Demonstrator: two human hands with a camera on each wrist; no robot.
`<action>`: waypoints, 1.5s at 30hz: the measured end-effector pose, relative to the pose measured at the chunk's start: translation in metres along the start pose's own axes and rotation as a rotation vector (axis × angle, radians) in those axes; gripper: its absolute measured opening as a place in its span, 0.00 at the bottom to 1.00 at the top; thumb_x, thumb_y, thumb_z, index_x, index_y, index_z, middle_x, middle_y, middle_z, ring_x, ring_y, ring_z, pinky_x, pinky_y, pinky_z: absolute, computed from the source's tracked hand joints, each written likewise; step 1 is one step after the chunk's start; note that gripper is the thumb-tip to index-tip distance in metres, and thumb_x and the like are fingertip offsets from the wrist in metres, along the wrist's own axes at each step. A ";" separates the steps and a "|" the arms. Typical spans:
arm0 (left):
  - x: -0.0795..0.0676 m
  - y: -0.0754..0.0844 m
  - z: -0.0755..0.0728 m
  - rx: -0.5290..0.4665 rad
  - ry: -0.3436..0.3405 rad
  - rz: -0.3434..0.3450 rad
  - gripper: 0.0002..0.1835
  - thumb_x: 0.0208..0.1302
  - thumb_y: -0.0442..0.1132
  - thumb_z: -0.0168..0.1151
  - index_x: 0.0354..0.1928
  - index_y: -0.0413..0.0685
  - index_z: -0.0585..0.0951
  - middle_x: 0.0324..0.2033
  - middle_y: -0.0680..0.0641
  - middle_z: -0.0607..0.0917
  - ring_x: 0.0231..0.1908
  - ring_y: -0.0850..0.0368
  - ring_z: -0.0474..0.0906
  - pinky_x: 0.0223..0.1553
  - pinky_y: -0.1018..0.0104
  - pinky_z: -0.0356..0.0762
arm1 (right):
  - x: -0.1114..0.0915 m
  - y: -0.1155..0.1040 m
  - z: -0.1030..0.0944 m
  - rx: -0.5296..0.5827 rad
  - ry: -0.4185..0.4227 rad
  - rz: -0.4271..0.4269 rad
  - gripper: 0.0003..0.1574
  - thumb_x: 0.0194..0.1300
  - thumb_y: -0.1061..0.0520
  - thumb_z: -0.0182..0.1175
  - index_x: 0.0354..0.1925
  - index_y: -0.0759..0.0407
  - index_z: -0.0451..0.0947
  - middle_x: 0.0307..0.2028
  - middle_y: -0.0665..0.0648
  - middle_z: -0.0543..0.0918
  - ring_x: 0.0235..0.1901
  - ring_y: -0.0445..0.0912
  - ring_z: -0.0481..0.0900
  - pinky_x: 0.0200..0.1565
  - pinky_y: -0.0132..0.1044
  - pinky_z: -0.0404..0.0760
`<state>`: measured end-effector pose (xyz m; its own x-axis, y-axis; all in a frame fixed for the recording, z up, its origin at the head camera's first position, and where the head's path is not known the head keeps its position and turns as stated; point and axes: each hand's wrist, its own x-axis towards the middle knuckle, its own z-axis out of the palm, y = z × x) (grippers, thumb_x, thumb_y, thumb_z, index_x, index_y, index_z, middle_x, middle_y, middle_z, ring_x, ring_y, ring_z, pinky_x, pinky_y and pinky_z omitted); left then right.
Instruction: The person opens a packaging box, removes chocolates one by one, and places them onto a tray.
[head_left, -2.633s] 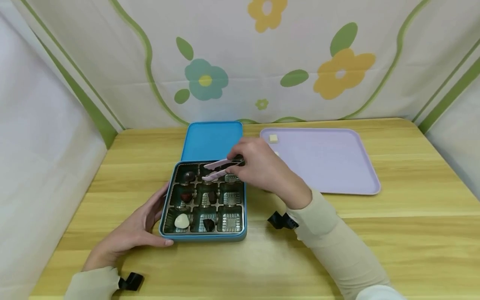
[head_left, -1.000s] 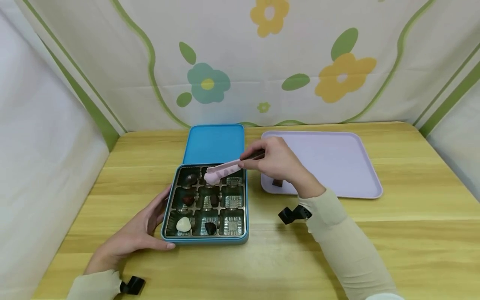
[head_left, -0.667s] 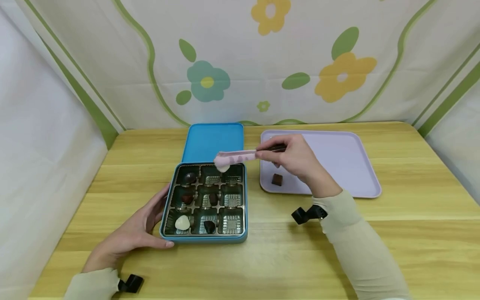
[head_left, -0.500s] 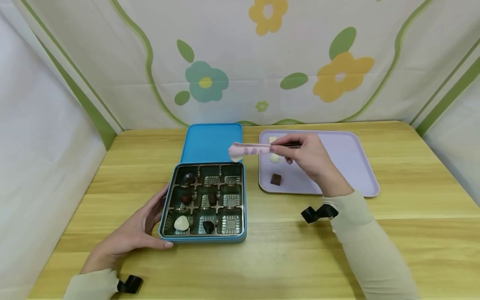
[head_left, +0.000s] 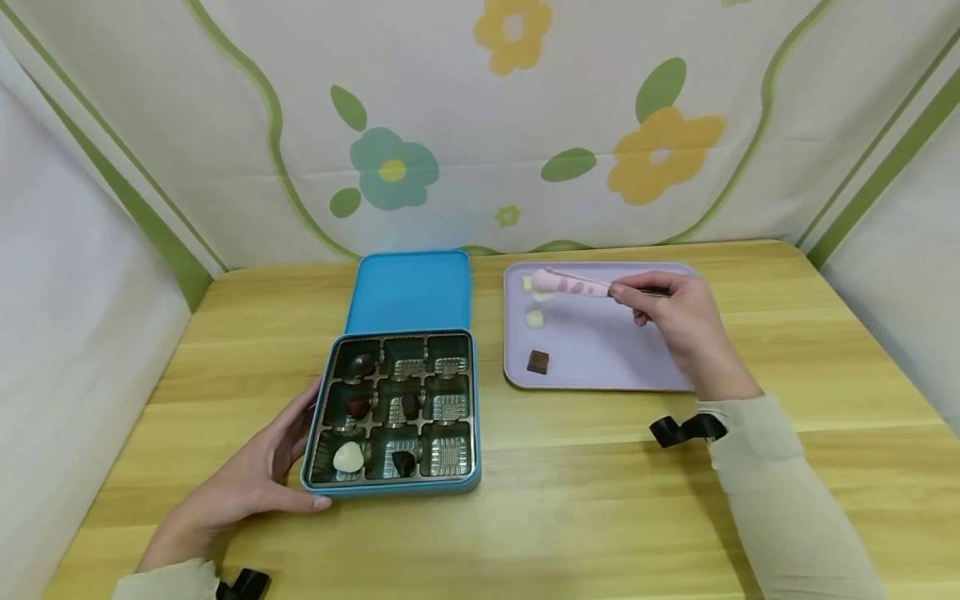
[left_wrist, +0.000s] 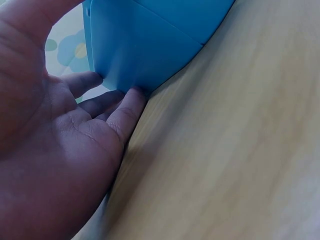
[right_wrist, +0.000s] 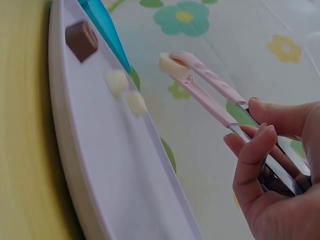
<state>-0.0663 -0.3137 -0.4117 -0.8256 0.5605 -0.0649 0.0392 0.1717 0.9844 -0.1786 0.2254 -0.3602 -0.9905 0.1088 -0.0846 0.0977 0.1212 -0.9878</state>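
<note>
My right hand (head_left: 678, 317) grips pink-tipped metal tongs (head_left: 573, 286) above the lilac tray (head_left: 600, 358). In the right wrist view, a white chocolate (right_wrist: 170, 65) is pinched between the tong tips. On the tray lie a brown square chocolate (head_left: 537, 362), a round white one (head_left: 535, 319) and a white square (head_left: 527, 285) partly hidden by the tongs. My left hand (head_left: 251, 479) lies against the corner of the blue tin (head_left: 397, 490), fingers at its left side and thumb along the front. Inside are a white chocolate (head_left: 348, 457) and several dark ones.
The tin's blue lid (head_left: 408, 292) lies behind it, left of the tray. A gold-edged divider splits the tin into compartments, several of them bare. Behind the wooden table (head_left: 540, 517) hangs a flower-printed cloth (head_left: 457, 108).
Tongs in my right hand have lifted a white chocolate from the tin's back middle compartment and carried it right, over the tray. My left hand keeps its place at the tin.
</note>
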 end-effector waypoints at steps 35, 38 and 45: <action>-0.002 0.002 0.005 -0.011 0.018 -0.021 0.72 0.55 0.21 0.78 0.89 0.62 0.38 0.88 0.44 0.37 0.77 0.83 0.57 0.68 0.82 0.68 | 0.010 0.015 -0.038 -0.475 0.281 -0.014 0.26 0.70 0.44 0.74 0.56 0.60 0.89 0.25 0.23 0.80 0.25 0.29 0.81 0.30 0.23 0.79; -0.001 0.002 0.005 -0.031 0.011 -0.021 0.73 0.55 0.21 0.78 0.89 0.62 0.38 0.88 0.44 0.36 0.77 0.82 0.57 0.68 0.80 0.70 | 0.012 0.015 -0.039 -0.443 0.279 0.049 0.26 0.70 0.41 0.73 0.56 0.57 0.89 0.25 0.24 0.81 0.26 0.31 0.82 0.32 0.26 0.79; 0.000 0.002 0.004 -0.039 0.002 -0.021 0.73 0.55 0.21 0.78 0.89 0.62 0.38 0.88 0.44 0.37 0.77 0.81 0.60 0.67 0.78 0.73 | 0.018 0.020 -0.044 -0.159 0.280 0.179 0.04 0.68 0.48 0.76 0.39 0.44 0.92 0.25 0.34 0.87 0.26 0.34 0.81 0.32 0.26 0.83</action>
<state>-0.0643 -0.3102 -0.4104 -0.8270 0.5557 -0.0853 -0.0001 0.1516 0.9884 -0.1905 0.2729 -0.3758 -0.8937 0.4050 -0.1932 0.3022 0.2250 -0.9263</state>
